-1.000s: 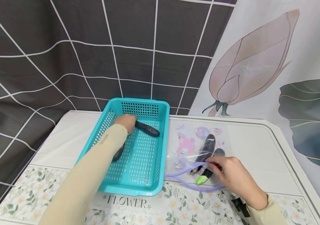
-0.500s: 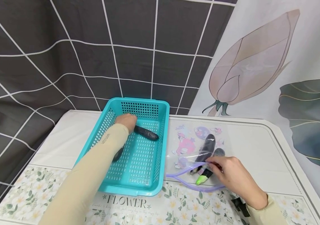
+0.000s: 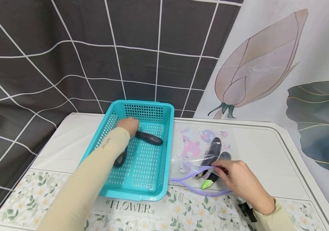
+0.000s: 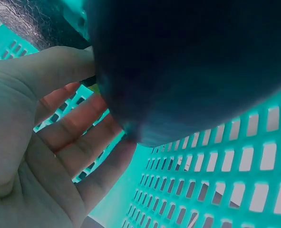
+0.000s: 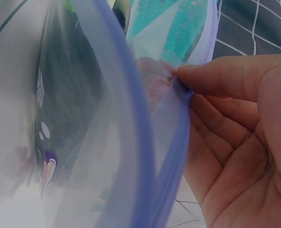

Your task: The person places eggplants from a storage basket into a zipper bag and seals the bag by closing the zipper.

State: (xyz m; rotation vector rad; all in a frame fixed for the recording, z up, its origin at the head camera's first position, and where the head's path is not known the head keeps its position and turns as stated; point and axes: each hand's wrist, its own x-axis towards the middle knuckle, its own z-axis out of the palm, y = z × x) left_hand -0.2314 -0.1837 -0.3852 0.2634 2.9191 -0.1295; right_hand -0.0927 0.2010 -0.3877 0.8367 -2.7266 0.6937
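My left hand reaches into the turquoise basket, its fingers mostly hidden in the head view. In the left wrist view the thumb and fingers curl about a dark eggplant, whose bulk covers the fingertips. A second eggplant lies slantwise, one end at the hand; which of the two is gripped is hard to tell. My right hand pinches the lilac-edged rim of a clear zip bag between thumb and fingers, its mouth parted. Inside lie dark eggplants, one with a bright green stem end.
The basket stands left of the bag on a white table with a floral cloth printed FLOWER along the front. A dark grid-patterned curtain rises behind. A black strap sits by the right wrist.
My left hand has shifted slightly within the basket, and the slanted eggplant beside it has turned and slid a little nearer and left. The right hand and the bag have stayed put.
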